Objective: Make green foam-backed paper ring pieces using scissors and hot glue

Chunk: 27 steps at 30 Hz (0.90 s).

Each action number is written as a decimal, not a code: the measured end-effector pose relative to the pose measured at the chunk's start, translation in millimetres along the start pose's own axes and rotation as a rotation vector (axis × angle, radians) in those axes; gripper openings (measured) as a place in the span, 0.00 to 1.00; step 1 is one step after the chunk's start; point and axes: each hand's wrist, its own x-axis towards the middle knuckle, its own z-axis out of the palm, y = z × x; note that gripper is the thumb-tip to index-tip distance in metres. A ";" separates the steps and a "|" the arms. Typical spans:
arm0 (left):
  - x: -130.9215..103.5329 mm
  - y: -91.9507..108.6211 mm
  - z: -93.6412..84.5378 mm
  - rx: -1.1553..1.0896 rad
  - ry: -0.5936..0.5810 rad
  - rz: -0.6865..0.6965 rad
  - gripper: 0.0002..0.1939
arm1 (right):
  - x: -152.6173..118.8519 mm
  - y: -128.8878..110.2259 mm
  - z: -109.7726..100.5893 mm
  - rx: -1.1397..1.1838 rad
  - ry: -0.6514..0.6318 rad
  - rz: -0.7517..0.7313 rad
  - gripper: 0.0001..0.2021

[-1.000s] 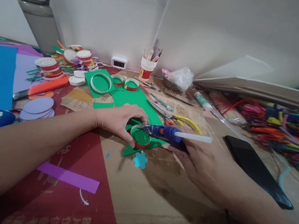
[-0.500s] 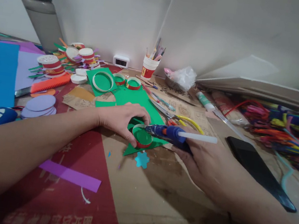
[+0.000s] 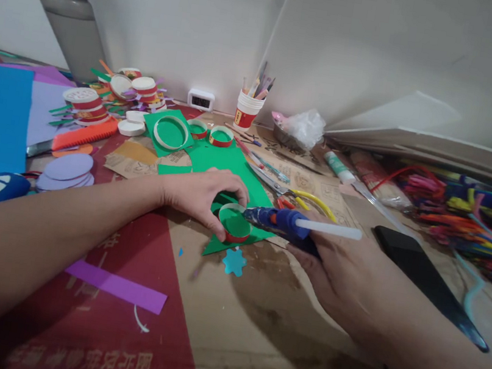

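A blue hot glue gun [image 3: 284, 221] with a white glue stick out of its back is gripped in my right hand [image 3: 338, 263]. Its nozzle meets the rim of a small red and white paper ring [image 3: 237, 235], cut from a cup. That ring stands on green paper [image 3: 229, 173], which shows through its middle. Thumb and fingers of my left hand [image 3: 204, 197] curve round the ring and hold it from the left. Just in front lies a light-blue flower-shaped cutout [image 3: 234, 262].
Two similar rings, yellow-handled scissors [image 3: 312, 202] and a pencil cup [image 3: 248, 111] lie beyond. A black phone [image 3: 426, 279] and colourful pipe cleaners [image 3: 475, 225] are right. Lilac discs [image 3: 66, 172], an orange cutter [image 3: 82, 135] and a grey bottle [image 3: 68, 16] are left.
The glue gun has moved very slightly to the right, its nozzle still at the ring's rim. My left hand keeps its hold; the whole view has shifted a little.
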 end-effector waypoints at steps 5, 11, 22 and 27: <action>-0.1 0.9 0.1 0.007 0.006 -0.001 0.28 | -0.4 -3.8 -0.3 0.021 0.004 0.048 0.09; -0.4 0.3 1.4 0.016 0.012 -0.016 0.29 | 6.1 -9.9 -0.8 0.064 -0.012 0.181 0.10; -0.8 -3.9 2.5 0.001 0.014 -0.005 0.33 | 5.7 -5.5 4.0 -0.042 0.027 0.050 0.08; -0.4 -2.4 1.9 -0.009 0.000 -0.006 0.32 | -0.5 -2.7 -0.5 -0.092 0.019 0.059 0.08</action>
